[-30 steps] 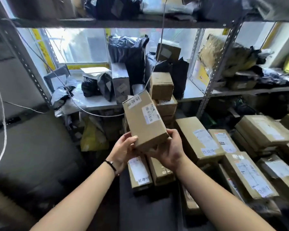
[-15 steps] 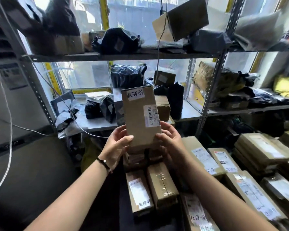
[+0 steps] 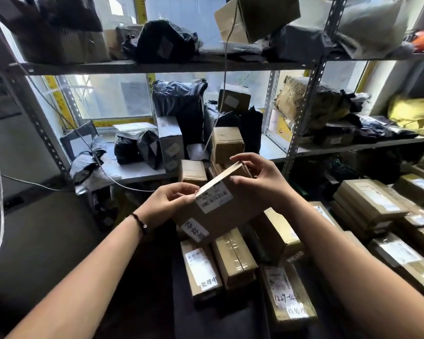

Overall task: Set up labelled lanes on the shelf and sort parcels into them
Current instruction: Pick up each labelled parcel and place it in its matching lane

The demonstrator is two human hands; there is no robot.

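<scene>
Aloft, tilted parcel (image 3: 227, 216) in the grip of left hand (image 3: 165, 204) and right hand (image 3: 263, 182)

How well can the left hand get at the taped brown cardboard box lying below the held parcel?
Probably not yet: the left hand grips the labelled brown cardboard parcel hanging over the taped brown cardboard box.

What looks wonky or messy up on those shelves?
The cardboard box on the top shelf sits tilted, leaning on a dark bag rather than lying flat. A white cable dangles in front of it.
</scene>
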